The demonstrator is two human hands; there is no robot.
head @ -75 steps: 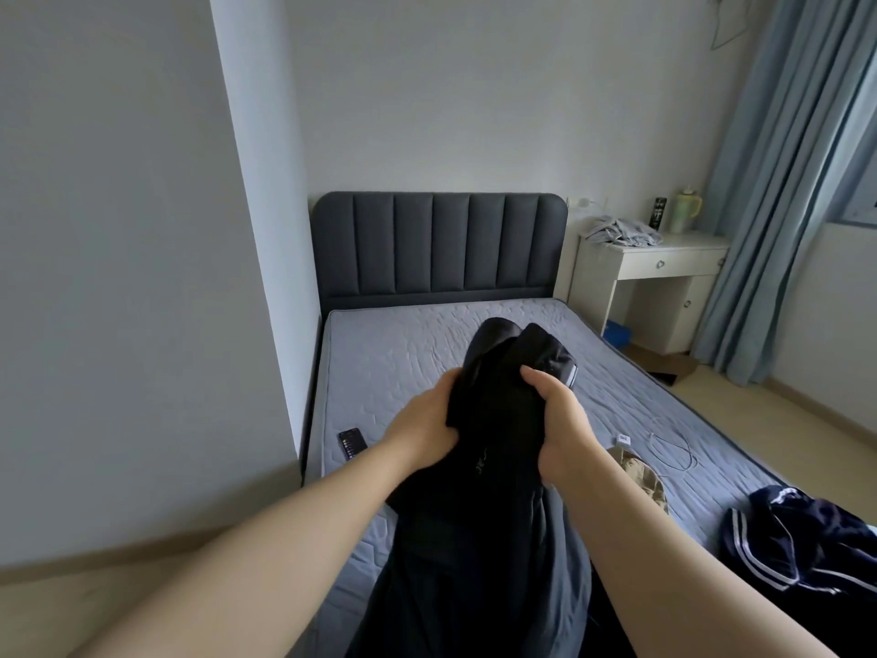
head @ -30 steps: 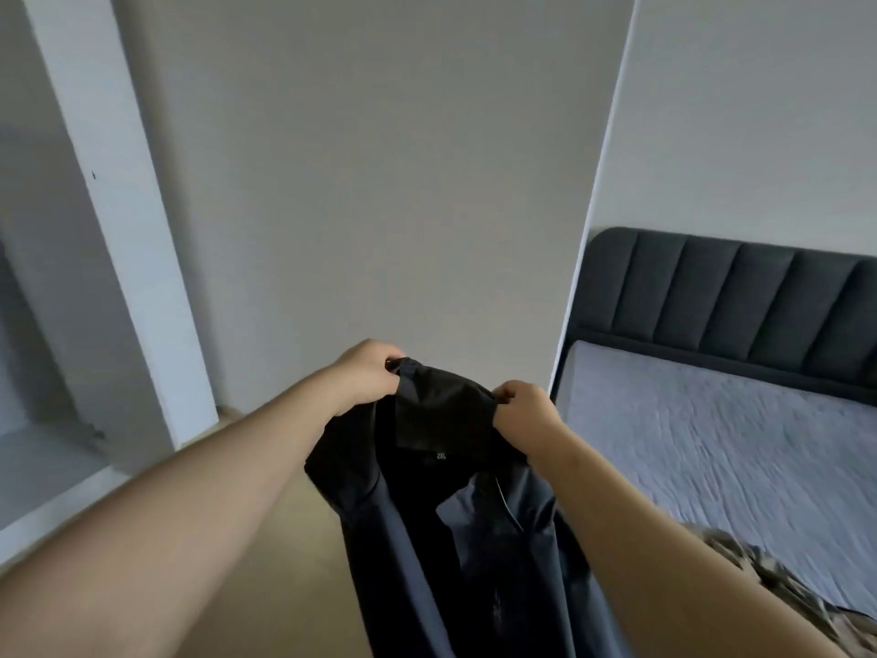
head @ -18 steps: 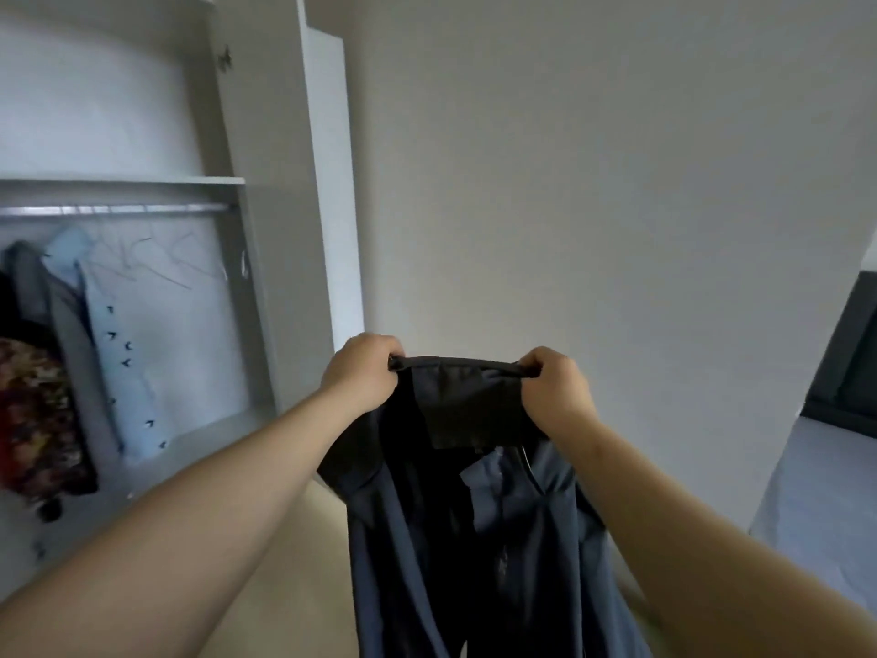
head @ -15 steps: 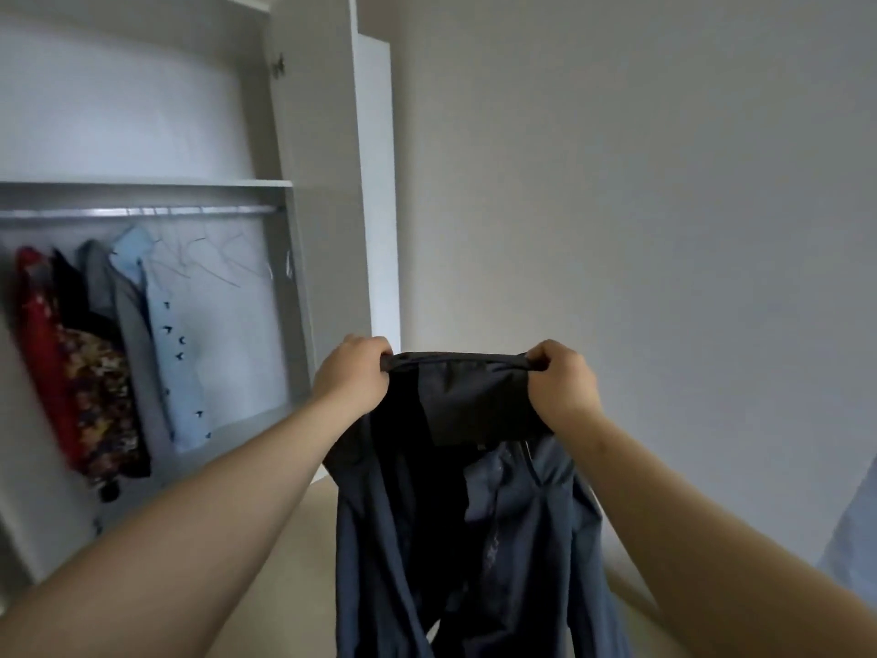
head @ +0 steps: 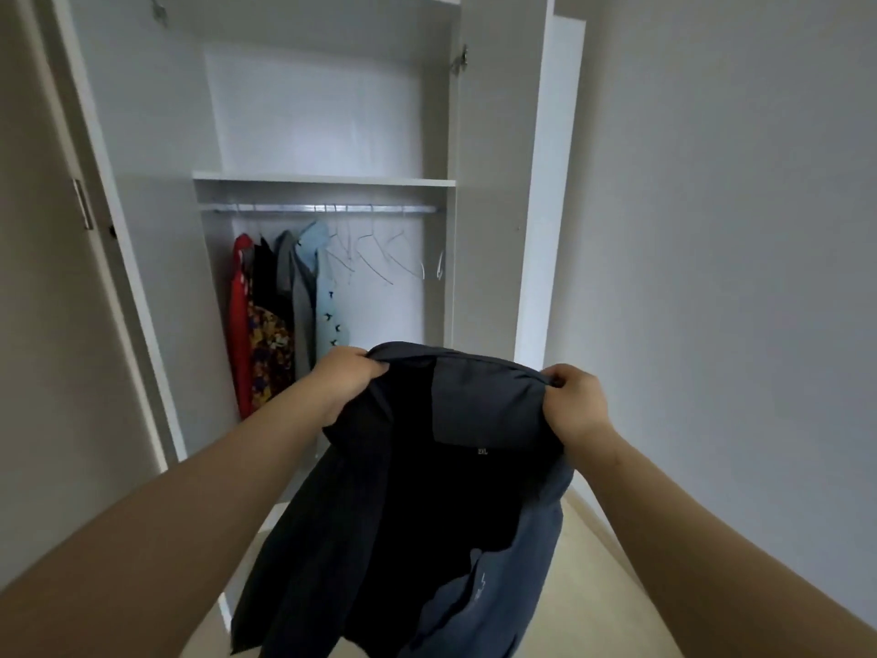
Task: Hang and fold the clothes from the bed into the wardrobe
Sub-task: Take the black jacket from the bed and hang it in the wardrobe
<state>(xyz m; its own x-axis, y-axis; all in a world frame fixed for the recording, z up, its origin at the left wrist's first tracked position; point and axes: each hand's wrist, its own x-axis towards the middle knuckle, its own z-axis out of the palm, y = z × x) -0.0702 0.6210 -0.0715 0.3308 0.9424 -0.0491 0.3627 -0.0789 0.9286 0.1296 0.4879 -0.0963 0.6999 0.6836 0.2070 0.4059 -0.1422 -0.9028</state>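
Note:
A dark navy jacket [head: 427, 505] hangs spread between my two hands, its collar on top and a small size label showing inside. My left hand [head: 344, 379] grips the collar's left end and my right hand [head: 576, 403] grips its right end. Straight ahead stands the open white wardrobe [head: 493, 192]. Its metal rail [head: 322, 208] carries several hung garments [head: 280, 311] on the left and several empty wire hangers [head: 379, 254] on the right. The bed is out of view.
The wardrobe's left door [head: 71, 258] stands open at the left and the right door [head: 545, 192] at the right of the opening. A white shelf [head: 322, 179] lies above the rail. A plain wall fills the right side, over a light wooden floor [head: 612, 591].
My view has swung left from the bed and wall to face the wardrobe squarely. My hands have pulled the jacket's collar wider apart and keep hold of it.

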